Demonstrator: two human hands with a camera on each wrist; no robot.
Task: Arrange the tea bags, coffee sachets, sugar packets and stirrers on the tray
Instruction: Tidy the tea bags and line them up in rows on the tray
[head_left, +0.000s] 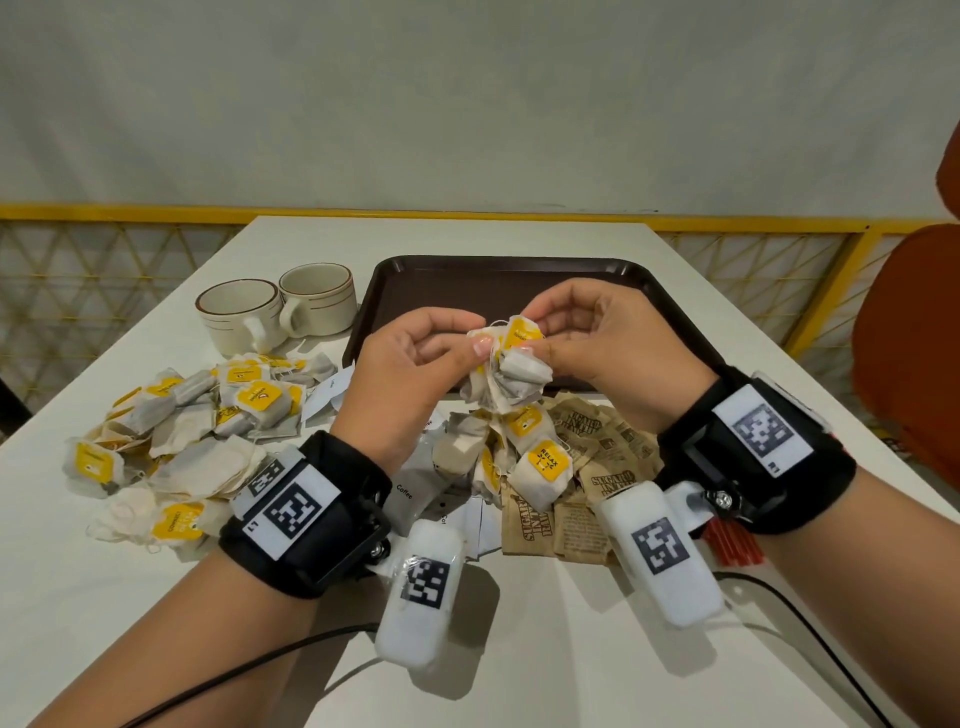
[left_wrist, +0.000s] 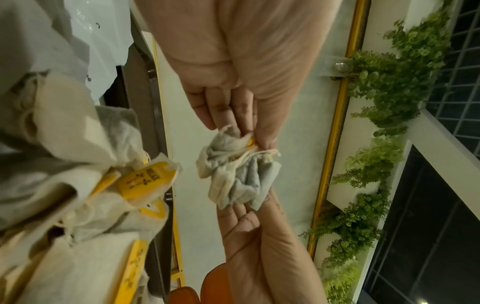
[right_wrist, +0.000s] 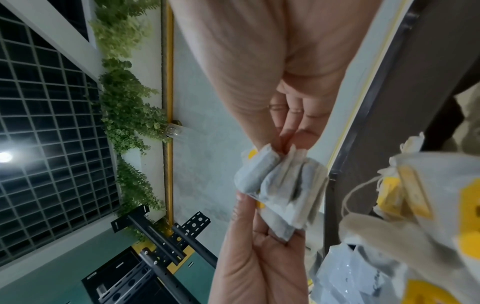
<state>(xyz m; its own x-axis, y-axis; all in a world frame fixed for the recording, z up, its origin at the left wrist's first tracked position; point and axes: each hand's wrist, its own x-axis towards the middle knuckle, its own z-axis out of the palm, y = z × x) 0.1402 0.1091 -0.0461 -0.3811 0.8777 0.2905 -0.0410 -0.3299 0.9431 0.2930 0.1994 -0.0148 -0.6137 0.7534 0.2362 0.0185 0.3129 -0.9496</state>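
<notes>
Bunch of tea bags (head_left: 506, 371) held up between both hands, above the near edge of the tray (head_left: 415, 296). Left hand (head_left: 415, 364) pinches the bunch's left side, thumb and fingers (head_left: 480, 344) clamped on paper and a yellow tag; right hand (head_left: 602, 343) pinches its top right, fingers (head_left: 543, 314) closed on the yellow-tagged bag. Left wrist view: same bunch (left_wrist: 237, 174) crumpled, gripped at top by the left hand's fingers (left_wrist: 265, 131), right hand (left_wrist: 259, 236) coming in from below. Right wrist view: bunch (right_wrist: 283, 189) clamped by the right hand's fingers (right_wrist: 288, 135), left hand (right_wrist: 257, 246) holding the lower end. Directly below the fingers, on the table (head_left: 519, 665): small heap of tea bags (head_left: 519, 457), one tag reads RELAX. Just right of that heap, under the right wrist: brown sugar packets (head_left: 597, 467), overlapping flat. Under the heap and toward the left wrist: white coffee sachets (head_left: 415, 483), partly covered. Left of the left hand: a larger loose pile of tea bags (head_left: 197, 431), yellow tags mixed up and down. Red stirrers (head_left: 737, 545) stick out from under the right wristband, mostly hidden. Beyond the fingers: dark brown tray, visible part bare. Left of the tray, beyond the big pile: two cream cups (head_left: 275, 304) with brown rim stripes, touching side by side. Orange chair (head_left: 914, 353) off to the right of the table.
</notes>
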